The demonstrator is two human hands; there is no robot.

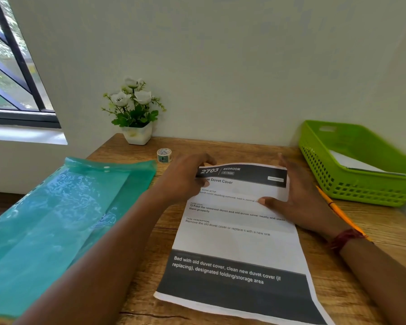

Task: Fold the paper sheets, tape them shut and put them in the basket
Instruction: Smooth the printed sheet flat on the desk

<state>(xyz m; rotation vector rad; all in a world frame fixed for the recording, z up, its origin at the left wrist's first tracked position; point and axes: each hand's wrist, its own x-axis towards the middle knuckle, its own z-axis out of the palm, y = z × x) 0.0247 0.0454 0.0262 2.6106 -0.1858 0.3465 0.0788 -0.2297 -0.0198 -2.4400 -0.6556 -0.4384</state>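
Observation:
A printed paper sheet (237, 240) lies on the wooden desk (366, 273), its far edge lifted and curling toward me. My left hand (185, 177) pinches the sheet's far left corner, fingers behind and thumb in front. My right hand (298, 198) holds the far right edge, fingers behind the paper, thumb pressed on the printed side. A small roll of tape (164, 155) stands on the desk just beyond my left hand. The green plastic basket (338, 184) sits at the right, with a folded white paper (352, 161) inside it.
A teal plastic folder (56, 219) lies at the left, overhanging the desk edge. A yellow pencil (340, 209) lies between the sheet and the basket, partly under my right wrist. A white pot of flowers (136, 113) stands against the wall. A window is at far left.

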